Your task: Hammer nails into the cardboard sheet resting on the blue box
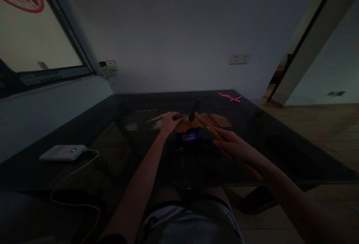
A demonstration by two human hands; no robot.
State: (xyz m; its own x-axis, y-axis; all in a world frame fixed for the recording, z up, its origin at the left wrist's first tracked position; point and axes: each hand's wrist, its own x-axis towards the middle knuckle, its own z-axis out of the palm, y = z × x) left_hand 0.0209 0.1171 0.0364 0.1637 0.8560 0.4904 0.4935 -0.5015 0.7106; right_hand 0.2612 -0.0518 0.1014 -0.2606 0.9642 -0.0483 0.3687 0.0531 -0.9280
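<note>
My right hand [231,143] is wrapped round the wooden handle of a hammer [207,127]. Its dark head stands up above an orange-brown piece [185,125], and whether the two touch I cannot tell. Under that piece sits a blue box [187,135] with a white label. My left hand [170,121] is at the left side of the orange-brown piece, fingers bent and drawn together near its top. What they pinch, if anything, is too dark and small to see. Several thin shiny slivers, like nails [182,161], lie on the table in front of the box.
On the dark glossy table [134,173], a white power bank [64,152] with a cable lies at the left. A pink ribbon [231,97] is near the far right corner. Behind the table rises a wall with a socket [239,58]. The room is dim.
</note>
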